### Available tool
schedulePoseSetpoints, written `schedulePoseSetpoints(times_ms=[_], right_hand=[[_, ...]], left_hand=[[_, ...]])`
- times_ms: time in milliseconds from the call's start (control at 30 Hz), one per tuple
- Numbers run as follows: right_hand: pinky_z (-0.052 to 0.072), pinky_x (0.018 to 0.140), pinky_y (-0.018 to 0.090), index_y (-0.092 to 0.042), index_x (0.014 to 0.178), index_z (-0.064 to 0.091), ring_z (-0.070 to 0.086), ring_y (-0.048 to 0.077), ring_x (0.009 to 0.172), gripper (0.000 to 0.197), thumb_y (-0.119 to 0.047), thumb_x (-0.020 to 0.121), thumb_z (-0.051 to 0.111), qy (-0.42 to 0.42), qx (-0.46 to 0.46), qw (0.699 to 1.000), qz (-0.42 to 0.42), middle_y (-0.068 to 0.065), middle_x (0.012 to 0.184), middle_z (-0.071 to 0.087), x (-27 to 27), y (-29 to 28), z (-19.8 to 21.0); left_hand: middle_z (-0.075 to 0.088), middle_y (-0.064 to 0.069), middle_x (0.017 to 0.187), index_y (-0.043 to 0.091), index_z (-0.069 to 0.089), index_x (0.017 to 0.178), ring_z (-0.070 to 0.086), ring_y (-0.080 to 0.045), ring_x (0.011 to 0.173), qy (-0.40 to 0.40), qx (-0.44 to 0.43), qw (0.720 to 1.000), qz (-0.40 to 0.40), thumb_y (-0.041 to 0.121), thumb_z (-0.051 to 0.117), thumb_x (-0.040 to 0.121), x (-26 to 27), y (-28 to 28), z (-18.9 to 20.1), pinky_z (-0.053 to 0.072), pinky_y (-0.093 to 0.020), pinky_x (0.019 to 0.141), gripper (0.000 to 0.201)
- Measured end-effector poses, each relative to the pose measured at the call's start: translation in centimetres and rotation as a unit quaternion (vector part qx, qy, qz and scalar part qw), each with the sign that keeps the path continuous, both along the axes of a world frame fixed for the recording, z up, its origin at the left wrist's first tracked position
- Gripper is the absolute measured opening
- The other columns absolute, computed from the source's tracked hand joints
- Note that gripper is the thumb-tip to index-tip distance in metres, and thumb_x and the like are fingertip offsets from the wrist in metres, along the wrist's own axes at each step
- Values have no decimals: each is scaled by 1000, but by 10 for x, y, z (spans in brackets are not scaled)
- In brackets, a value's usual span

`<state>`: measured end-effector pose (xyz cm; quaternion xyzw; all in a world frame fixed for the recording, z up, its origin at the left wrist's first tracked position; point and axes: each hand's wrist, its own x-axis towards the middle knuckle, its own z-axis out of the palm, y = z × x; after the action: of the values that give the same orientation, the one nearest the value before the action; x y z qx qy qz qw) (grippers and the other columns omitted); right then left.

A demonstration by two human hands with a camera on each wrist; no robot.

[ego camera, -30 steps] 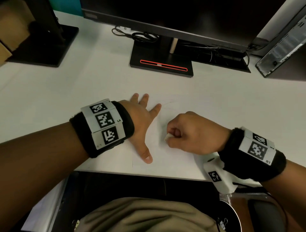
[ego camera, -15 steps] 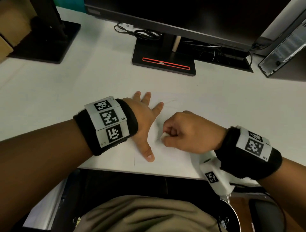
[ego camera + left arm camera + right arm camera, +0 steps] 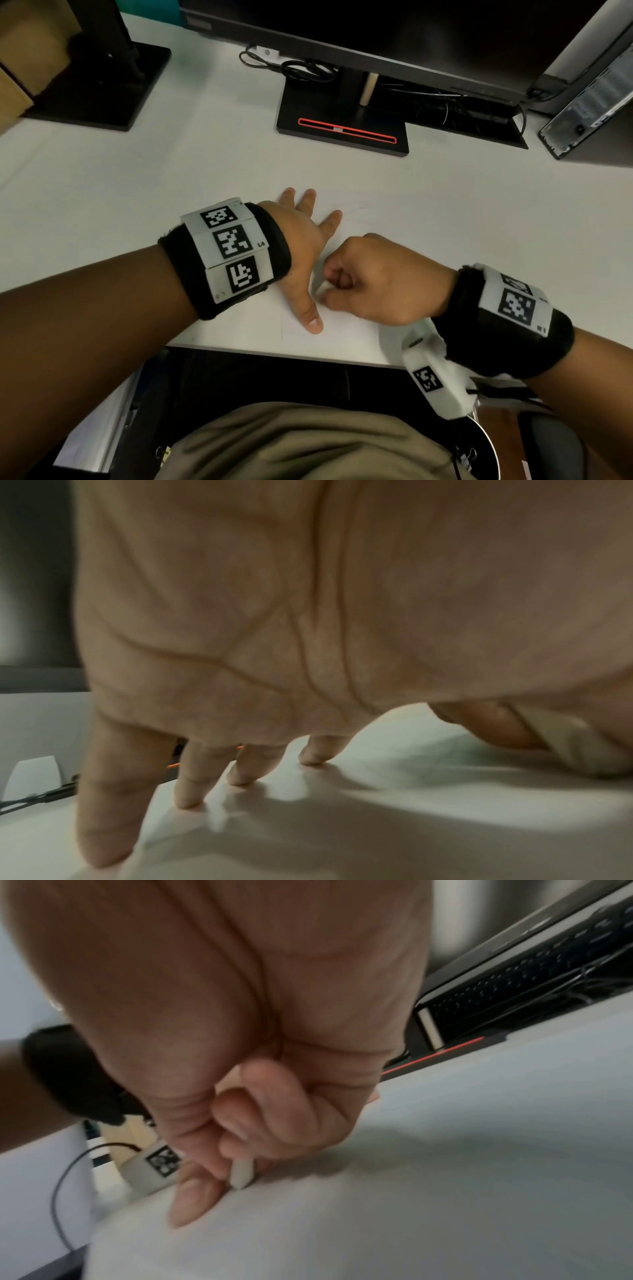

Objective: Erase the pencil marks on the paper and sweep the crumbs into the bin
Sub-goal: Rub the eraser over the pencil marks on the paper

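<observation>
A white sheet of paper (image 3: 349, 329) lies on the white desk near its front edge. My left hand (image 3: 301, 240) lies flat on the paper's left part, fingers spread and straight (image 3: 192, 791). My right hand (image 3: 376, 277) is curled into a fist just right of the left thumb and pinches a small white eraser (image 3: 241, 1173) between thumb and fingers, its end pressed on the paper (image 3: 377, 1218). The eraser (image 3: 320, 287) shows as a pale sliver in the head view. Faint pencil lines (image 3: 356, 209) run beyond the left fingertips. No crumbs or bin can be made out.
A monitor stand with a red stripe (image 3: 346, 132) sits behind the paper, with cables (image 3: 301, 70) beside it. A second black stand base (image 3: 99, 85) is at back left. A dark device (image 3: 589, 113) leans at back right. The desk edge (image 3: 274, 353) runs just below my hands.
My right hand with the eraser has slid left across the paper, closer to the left thumb. The left hand stays flat in the same place.
</observation>
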<state>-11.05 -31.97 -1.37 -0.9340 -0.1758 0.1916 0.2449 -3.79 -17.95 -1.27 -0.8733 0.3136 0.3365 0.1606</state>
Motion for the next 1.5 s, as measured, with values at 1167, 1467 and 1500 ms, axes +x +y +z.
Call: schedulePoseSetpoints(times_ms=[1167,1467,1500], right_hand=[[37,50,21,-1,72,65,41,8,48,34,-29,91,68,27,-32,992,-121,12,61,57,4,-47,-1],[36,50,21,-1,75,67,40,7,47,33,-29,92,68,37,-17,989,-145,-2,55,52,3,-58,-3],[36,51,21,-3,74,68,40,6,45,31,-28,91,68,28,-16,987,-160,-5,54,52,6,-61,-3]], left_hand=[[-38,-14,157,30,-36,149,-25,-39,148,0,16,1000,6,88,74,41,-2,-3,2,22,-62,117,164],[-39,-13,157,30,-37,148,-27,-39,148,6,20,1000,5,88,74,43,-1,-4,2,19,-62,118,163],[-39,-13,157,30,-37,148,-27,-39,148,6,20,1000,5,87,74,43,-1,-3,2,19,-63,119,163]])
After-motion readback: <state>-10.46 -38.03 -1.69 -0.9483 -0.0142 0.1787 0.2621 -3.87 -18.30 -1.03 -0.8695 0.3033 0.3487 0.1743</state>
